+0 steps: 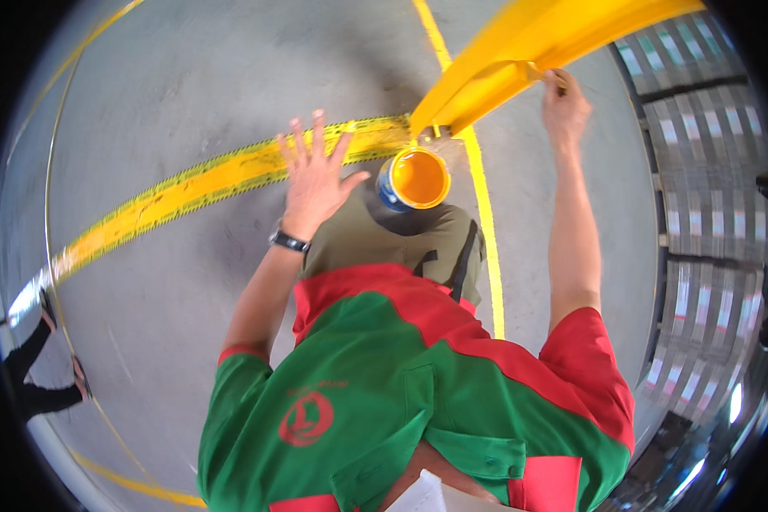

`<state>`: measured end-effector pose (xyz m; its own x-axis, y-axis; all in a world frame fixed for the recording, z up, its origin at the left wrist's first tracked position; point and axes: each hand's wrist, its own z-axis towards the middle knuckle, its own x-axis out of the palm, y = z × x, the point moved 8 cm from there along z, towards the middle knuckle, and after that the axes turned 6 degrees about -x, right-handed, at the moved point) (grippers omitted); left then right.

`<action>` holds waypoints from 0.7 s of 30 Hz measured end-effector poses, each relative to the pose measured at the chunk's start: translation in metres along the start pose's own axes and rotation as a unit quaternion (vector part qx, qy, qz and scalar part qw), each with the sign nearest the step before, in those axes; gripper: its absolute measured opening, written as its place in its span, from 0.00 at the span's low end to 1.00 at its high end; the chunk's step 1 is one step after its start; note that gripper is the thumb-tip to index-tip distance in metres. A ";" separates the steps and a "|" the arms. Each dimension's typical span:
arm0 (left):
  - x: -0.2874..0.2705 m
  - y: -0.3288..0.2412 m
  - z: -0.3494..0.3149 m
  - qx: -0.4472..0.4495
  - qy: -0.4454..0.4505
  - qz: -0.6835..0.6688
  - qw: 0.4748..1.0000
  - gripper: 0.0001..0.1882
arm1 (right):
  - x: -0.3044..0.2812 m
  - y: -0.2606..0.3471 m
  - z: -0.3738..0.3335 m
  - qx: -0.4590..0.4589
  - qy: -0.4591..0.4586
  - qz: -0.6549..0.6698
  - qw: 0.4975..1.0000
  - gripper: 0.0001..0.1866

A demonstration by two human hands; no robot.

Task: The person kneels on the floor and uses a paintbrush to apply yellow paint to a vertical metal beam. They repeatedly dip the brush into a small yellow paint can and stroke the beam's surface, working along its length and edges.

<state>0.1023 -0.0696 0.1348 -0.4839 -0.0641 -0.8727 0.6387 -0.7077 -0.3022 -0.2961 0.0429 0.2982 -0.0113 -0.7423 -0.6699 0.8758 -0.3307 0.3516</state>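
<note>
My right hand is closed on a small paintbrush, whose yellow-coated end lies against the side of a yellow steel post. Fine detail of the brush is blurred. Out to the left, my left hand hangs over the floor with its fingers spread and nothing in it; a dark watch circles that wrist. Between my hands a blue-sided paint can stands by my knees. Its top is off, and yellow-orange paint shows inside.
A wide yellow floor band with striped edges runs left from the post's foot. A thinner yellow line passes right of the can. Stacked bundles stand along the right. Another person's legs show at far left.
</note>
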 end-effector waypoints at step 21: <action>0.070 0.026 -0.031 -0.117 0.052 -0.214 0.968 0.40 | -0.058 0.013 0.006 -0.096 -0.120 0.000 0.988 0.09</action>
<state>0.1035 -0.0706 0.0535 -0.6794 0.2785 -0.6789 0.5176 -0.4739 -0.7124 -0.2870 0.0780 0.3457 -0.1056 -0.8669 -0.4872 0.9510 -0.2312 0.2053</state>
